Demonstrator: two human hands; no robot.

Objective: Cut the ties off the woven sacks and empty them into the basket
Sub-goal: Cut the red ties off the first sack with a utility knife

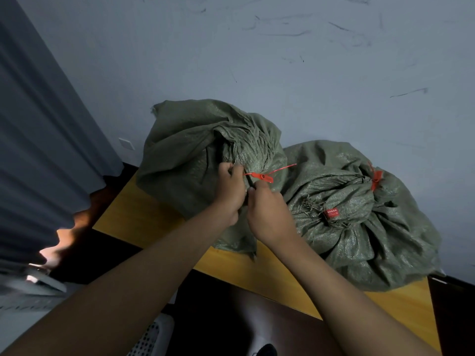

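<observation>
Two green woven sacks lie on a yellow table [144, 217] against the wall. The left sack [185, 150] has its neck bunched and bound by a red plastic tie [264, 177], whose tail sticks out to the right. My left hand [231, 191] grips the gathered neck just left of the tie. My right hand [267, 209] is curled close under the tie; what it holds is hidden. The right sack [359, 222] carries its own red tie [375, 179] and a small red label. A white perforated basket [151, 337] shows at the bottom edge, under my left forearm.
A grey curtain [38, 150] hangs at the left. The pale wall [282, 60] stands right behind the sacks. A dark surface [452, 304] adjoins the table at the right. A dark shoe [266, 350] shows at the bottom.
</observation>
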